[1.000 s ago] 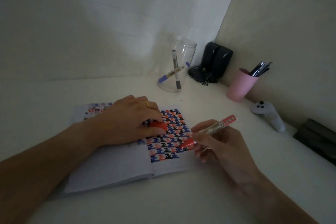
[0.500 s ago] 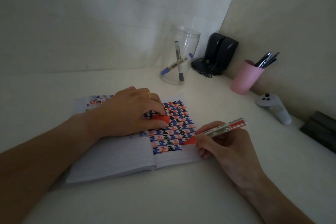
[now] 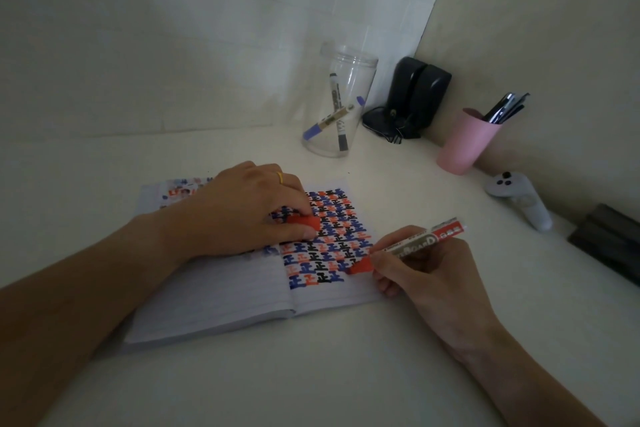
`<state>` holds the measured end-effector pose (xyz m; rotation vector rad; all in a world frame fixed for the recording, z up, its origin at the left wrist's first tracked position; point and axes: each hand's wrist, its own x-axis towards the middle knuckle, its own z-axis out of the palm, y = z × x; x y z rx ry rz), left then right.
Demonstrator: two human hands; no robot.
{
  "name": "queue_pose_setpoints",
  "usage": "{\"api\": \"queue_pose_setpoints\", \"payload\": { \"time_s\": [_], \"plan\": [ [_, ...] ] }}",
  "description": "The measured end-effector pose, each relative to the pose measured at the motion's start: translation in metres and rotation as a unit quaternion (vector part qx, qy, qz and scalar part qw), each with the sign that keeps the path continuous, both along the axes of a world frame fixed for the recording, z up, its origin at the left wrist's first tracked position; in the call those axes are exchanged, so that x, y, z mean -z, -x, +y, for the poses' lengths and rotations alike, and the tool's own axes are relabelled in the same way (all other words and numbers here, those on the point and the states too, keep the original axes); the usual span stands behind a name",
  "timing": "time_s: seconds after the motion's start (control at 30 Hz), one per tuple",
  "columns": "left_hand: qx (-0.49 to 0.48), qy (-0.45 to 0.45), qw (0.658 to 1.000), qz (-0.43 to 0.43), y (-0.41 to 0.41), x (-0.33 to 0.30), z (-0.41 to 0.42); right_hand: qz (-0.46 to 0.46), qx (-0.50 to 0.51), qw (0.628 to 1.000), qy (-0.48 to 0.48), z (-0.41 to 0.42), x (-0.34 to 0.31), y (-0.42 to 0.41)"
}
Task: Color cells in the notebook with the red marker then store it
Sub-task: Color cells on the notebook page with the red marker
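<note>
An open notebook (image 3: 221,302) lies on the white table, its right page filled with red, blue and black cell patterns. My right hand (image 3: 426,274) grips the red marker (image 3: 412,244) like a pen, tip down at the right edge of the pattern near its lower rows. My left hand (image 3: 242,215) rests on the notebook and pinches the marker's red cap (image 3: 304,221) between thumb and fingers. A clear plastic jar (image 3: 337,104) behind the notebook holds two markers.
A pink cup (image 3: 462,142) with pens stands at the right by the wall. Black speakers (image 3: 412,100) sit in the corner. A white controller (image 3: 519,198) and a dark flat object (image 3: 606,239) lie at the far right.
My right hand and the marker have shifted slightly right and down along the page's right edge. My left hand keeps the cap in place on the notebook.
</note>
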<state>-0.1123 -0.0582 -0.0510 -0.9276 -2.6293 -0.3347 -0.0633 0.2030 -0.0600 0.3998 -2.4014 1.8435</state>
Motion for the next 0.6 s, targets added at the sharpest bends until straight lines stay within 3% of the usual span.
{"api": "queue_pose_setpoints", "payload": {
  "time_s": [0.6],
  "plan": [
    [0.004, -0.002, 1.000, -0.001, -0.0002, -0.0001, 0.0000, 0.005, -0.016, 1.000, -0.010, 0.0008, -0.0009, -0.0015]
  ]
}}
